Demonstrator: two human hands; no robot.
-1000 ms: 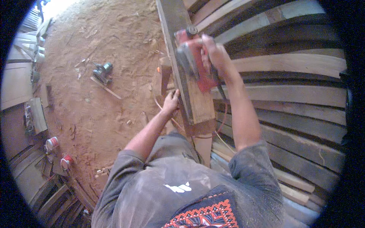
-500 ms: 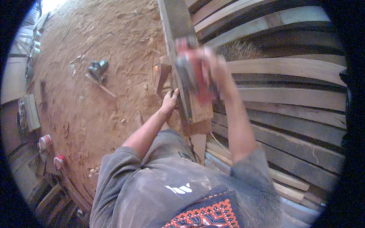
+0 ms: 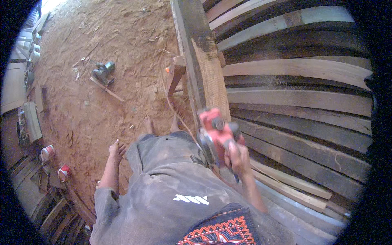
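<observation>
My right hand (image 3: 239,158) is wrapped round the handle of a red electric planer (image 3: 219,127). The planer is at the near end of a long wooden beam (image 3: 184,61); whether its sole touches the wood is hidden. Along the beam's near part runs a lighter, freshly bared strip (image 3: 214,81), with a darker rough patch beyond it. My left hand (image 3: 117,150) is off the beam, hanging to the left above the dirt floor, its fingers curled with nothing visible in them.
A trestle (image 3: 176,75) supports the beam on its left side. Another power tool (image 3: 104,74) lies on the dirt floor. Stacked planks (image 3: 302,100) fill the right. A cord (image 3: 179,116) runs beside my legs. Two red-and-white tins (image 3: 48,152) stand at the left.
My right hand has drawn the planer back along the beam toward me, exposing the lighter strip. My left hand has let go of the beam's side and swung out left.
</observation>
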